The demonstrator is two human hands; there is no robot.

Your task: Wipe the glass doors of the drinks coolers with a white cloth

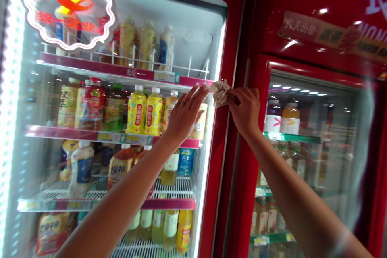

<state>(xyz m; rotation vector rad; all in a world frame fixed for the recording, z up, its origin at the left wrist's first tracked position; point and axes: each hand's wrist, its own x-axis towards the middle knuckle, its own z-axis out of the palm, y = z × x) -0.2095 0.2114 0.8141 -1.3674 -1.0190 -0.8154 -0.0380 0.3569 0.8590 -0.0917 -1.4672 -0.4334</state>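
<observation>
A crumpled, pale piece of paper or tissue [220,92] is pinched in the fingers of my right hand [245,109], in front of the red door frame [222,141]. My left hand [187,115] is raised just left of it, fingers extended and spread a little, over the glass door of the lit drinks fridge. Its fingertips come close to the paper's left edge; whether they touch it I cannot tell. Behind my left hand, shelves hold yellow-labelled bottles [153,113] and others.
A round lit sign [70,10] hangs at the upper left of the glass. To the right stands a second red fridge [302,44] with bottles on green-edged shelves [299,138]. Both forearms reach up from the lower corners.
</observation>
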